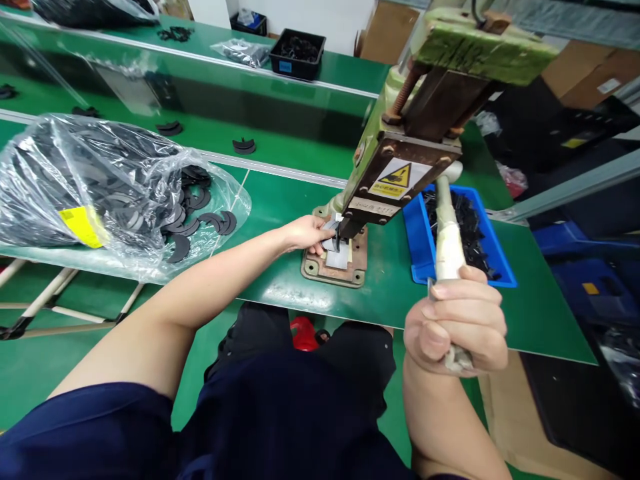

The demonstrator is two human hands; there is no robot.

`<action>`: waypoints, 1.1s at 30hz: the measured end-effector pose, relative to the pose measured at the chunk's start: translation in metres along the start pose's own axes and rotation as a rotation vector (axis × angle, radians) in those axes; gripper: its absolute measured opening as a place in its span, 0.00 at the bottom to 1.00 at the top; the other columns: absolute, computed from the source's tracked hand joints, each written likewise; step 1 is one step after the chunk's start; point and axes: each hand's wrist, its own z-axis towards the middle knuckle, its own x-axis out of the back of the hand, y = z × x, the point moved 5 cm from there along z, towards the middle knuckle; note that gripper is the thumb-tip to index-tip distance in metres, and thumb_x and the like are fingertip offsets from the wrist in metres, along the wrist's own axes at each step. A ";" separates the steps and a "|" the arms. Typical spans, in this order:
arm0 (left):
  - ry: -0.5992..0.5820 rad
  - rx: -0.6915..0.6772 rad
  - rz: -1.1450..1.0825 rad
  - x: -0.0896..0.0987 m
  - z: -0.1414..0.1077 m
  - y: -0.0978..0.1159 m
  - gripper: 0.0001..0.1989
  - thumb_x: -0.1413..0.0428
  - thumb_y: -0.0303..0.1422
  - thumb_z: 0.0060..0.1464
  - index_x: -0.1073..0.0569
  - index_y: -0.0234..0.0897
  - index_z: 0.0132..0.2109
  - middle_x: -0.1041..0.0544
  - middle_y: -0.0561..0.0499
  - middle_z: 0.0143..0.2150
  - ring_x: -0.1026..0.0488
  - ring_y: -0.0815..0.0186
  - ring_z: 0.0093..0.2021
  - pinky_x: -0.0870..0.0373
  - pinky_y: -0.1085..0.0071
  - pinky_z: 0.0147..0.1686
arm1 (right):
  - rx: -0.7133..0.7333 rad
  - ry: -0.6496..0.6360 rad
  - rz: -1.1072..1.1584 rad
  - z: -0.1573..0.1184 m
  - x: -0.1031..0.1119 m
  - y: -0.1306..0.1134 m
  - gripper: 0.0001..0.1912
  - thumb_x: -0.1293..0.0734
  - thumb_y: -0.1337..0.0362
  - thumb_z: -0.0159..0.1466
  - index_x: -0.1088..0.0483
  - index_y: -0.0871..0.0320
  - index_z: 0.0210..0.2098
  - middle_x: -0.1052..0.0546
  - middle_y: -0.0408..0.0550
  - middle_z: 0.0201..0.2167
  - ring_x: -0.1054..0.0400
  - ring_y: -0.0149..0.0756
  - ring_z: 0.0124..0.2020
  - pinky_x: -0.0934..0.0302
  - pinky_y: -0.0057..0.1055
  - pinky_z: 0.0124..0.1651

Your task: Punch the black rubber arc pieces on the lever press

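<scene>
My right hand (460, 323) is wrapped round the pale, tape-covered lever (449, 240) of a green hand press (405, 127). At the foot of the press, my left hand (307, 235) pinches a small curved grey piece (330, 227) under the ram. A thin black part shows beside its fingertips, partly hidden by the hand. Below them, a light metal plate (338, 257) lies on the brownish press base (359, 275). The ram's tip is very close to the piece; whether it touches cannot be made out.
To the left lies a clear plastic bag (125, 180) of black crescent-shaped pieces, some spilling out. A blue bin (500, 270) of black parts stands right of the press. Behind runs a green belt (210, 140) with several crescent pieces; beyond is a black crate (299, 57).
</scene>
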 end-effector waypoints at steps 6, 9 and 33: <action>0.000 -0.035 -0.100 0.002 0.000 -0.007 0.13 0.34 0.38 0.64 0.26 0.33 0.40 0.22 0.52 0.23 0.21 0.70 0.22 0.34 0.83 0.20 | 0.005 -0.094 0.004 0.002 0.001 -0.001 0.15 0.32 0.59 0.67 0.36 0.54 0.25 0.27 0.37 0.26 0.24 0.33 0.36 0.28 0.53 0.57; 0.002 -0.060 -0.120 0.005 -0.003 -0.009 0.15 0.34 0.40 0.64 0.26 0.32 0.44 0.21 0.52 0.25 0.20 0.70 0.23 0.31 0.83 0.21 | 0.006 -0.085 0.020 0.003 0.003 -0.001 0.13 0.32 0.62 0.66 0.35 0.55 0.25 0.26 0.38 0.26 0.24 0.33 0.37 0.28 0.53 0.58; -0.034 0.013 -0.071 0.003 0.003 -0.006 0.16 0.32 0.41 0.62 0.22 0.33 0.48 0.17 0.46 0.32 0.19 0.67 0.24 0.28 0.80 0.22 | 0.123 0.285 0.099 -0.002 -0.010 0.019 0.25 0.26 0.54 0.59 0.45 0.52 0.18 0.39 0.35 0.14 0.33 0.32 0.22 0.26 0.44 0.45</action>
